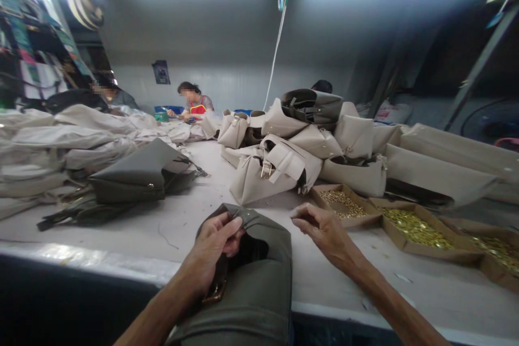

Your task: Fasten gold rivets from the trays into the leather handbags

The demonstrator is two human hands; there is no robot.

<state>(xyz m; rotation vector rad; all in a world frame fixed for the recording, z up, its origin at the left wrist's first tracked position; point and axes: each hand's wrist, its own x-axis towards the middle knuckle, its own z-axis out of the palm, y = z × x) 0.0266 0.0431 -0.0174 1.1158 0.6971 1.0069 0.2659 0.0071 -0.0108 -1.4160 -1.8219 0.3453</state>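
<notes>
A dark green bag (259,286) lies over the table's front edge, its opening facing up and a gold buckle at its left side. My left hand (217,235) pinches the bag's upper rim between thumb and fingers, close to a small metal dot. To the right of the bag, my right hand (310,219) hovers above the table with thumb and fingertips together; what they hold, if anything, is too small to make out. Just beyond it stands a cardboard tray (375,220) of small gold rings or studs.
More trays of gold hardware (417,230) line the right. Beige bags (263,173) are piled at the centre back, with a dark bag (130,173) and stacked beige pieces (77,124) at left. A person (198,105) sits across the table (162,232), others farther off.
</notes>
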